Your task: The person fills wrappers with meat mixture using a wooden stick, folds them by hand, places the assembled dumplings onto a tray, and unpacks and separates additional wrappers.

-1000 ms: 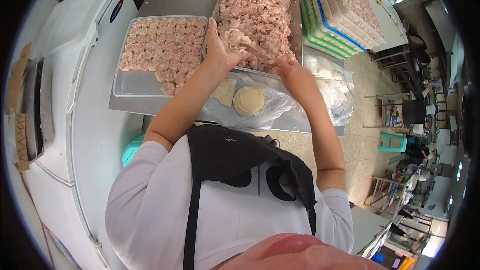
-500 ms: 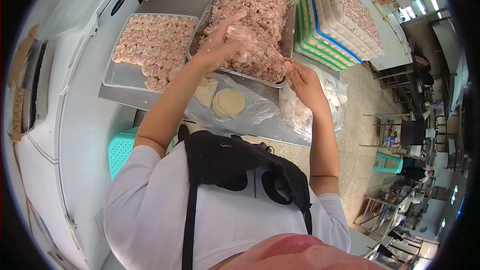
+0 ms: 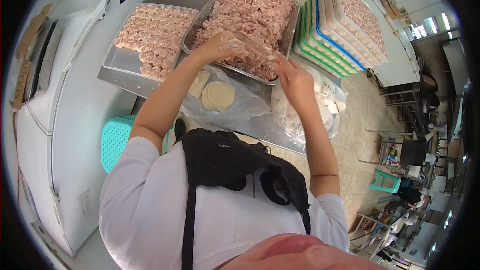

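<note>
A deep metal pan (image 3: 186,45) full of ground meat mixture (image 3: 250,12) stands at the back of the table. Over its front part is my left hand (image 3: 223,45), its fingers smeared by motion, with a pale patch near the palm that I cannot make out. My right hand (image 3: 295,76) is at the pan's front right corner, fingers closed and pointing at the meat; what they grip is hidden. Round dough wrappers (image 3: 218,95) lie stacked on a plastic sheet (image 3: 235,112) in front of the pan. To the left, a clear tray (image 3: 117,60) bears rows of meat dumplings (image 3: 157,32).
Stacked trays (image 3: 330,40) with green and blue rims stand right of the pan, meat-filled dumplings on top. A plastic bag (image 3: 305,107) with white contents lies at the table's right. White freezers (image 3: 75,70) line the left; a turquoise stool (image 3: 117,142) stands below the table.
My left hand has lowered, its raised fingers now blurred over the front of the meat. My right hand has shifted slightly left and up at the pan's corner. The view has tilted a little.
</note>
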### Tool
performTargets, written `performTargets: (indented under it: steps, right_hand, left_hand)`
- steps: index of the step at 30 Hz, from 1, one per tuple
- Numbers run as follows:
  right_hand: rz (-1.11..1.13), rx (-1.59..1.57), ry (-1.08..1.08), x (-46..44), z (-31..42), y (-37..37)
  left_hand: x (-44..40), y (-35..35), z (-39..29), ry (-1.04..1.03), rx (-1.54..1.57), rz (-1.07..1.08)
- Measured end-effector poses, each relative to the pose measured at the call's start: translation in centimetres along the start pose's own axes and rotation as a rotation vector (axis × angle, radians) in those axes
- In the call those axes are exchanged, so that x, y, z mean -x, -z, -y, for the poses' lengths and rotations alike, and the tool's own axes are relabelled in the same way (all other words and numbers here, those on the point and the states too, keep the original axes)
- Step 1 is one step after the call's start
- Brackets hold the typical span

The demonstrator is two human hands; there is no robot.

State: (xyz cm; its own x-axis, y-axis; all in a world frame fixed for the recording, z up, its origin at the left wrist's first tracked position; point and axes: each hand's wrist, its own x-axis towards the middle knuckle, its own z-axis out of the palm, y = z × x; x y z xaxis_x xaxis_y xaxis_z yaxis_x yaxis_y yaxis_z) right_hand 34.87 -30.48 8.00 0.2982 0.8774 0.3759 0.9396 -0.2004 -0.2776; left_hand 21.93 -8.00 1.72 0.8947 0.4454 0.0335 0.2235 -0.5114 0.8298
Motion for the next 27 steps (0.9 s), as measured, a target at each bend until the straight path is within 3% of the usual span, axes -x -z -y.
performTargets:
  steps: [1, 4, 5, 8, 10, 13, 16, 17, 20, 21, 23, 25, 27]
  right_hand:
    - [-0.038, -0.003, 0.094, 0.5, -0.8, -1.3]
    - [0.208, 0.335, -0.025, 0.8, -5.7, -4.9]
    - [0.326, 0.274, -0.145, 0.9, -6.8, -5.0]
    - [0.329, 0.199, -0.17, 2.0, -6.4, -2.2]
    - [0.294, -0.022, -0.282, 1.6, -4.0, 0.9]
    - [0.176, -0.471, -0.266, 1.4, -1.4, 2.5]
    - [0.311, -0.424, -0.207, 0.7, 2.9, 0.9]
    - [0.253, -0.432, -0.113, 0.6, 2.1, -0.4]
    - [0.278, 0.006, -0.173, -2.0, 5.7, 2.9]
    - [0.185, 0.062, -0.143, -2.3, 8.0, 3.3]
    - [0.123, 0.057, -0.03, -2.6, 10.6, 1.2]
    - [0.08, -0.005, 0.088, -3.1, 11.3, -0.9]
    - [0.128, 0.025, -0.016, -4.1, 12.6, 0.2]
  left_hand:
    - [-0.2, 0.1, -0.2, 0.077, 0.076, 0.075]
    - [-0.2, 0.9, -1.6, 0.141, -0.071, 0.195]
    - [0.2, 1.1, -2.0, 0.099, -0.001, 0.119]
    - [2.3, 1.6, -2.7, -0.086, 0.125, -0.046]
    - [2.7, 2.0, -2.9, -0.298, 0.108, -0.112]
    - [3.2, 2.8, -3.0, -0.318, 0.12, 0.021]
    - [3.2, 4.3, -3.0, -0.334, 0.029, 0.153]
    - [3.5, 5.3, -3.0, -0.356, -0.015, 0.191]
    - [3.9, 5.2, 1.4, -0.395, -0.037, -0.063]
    - [4.5, 6.4, 1.3, -0.342, -0.043, -0.048]
    - [5.8, 8.6, 1.1, -0.233, -0.051, -0.011]
    - [6.2, 10.5, 1.7, -0.354, -0.027, 0.053]
    - [7.2, 12.4, 2.2, -0.367, 0.04, 0.095]
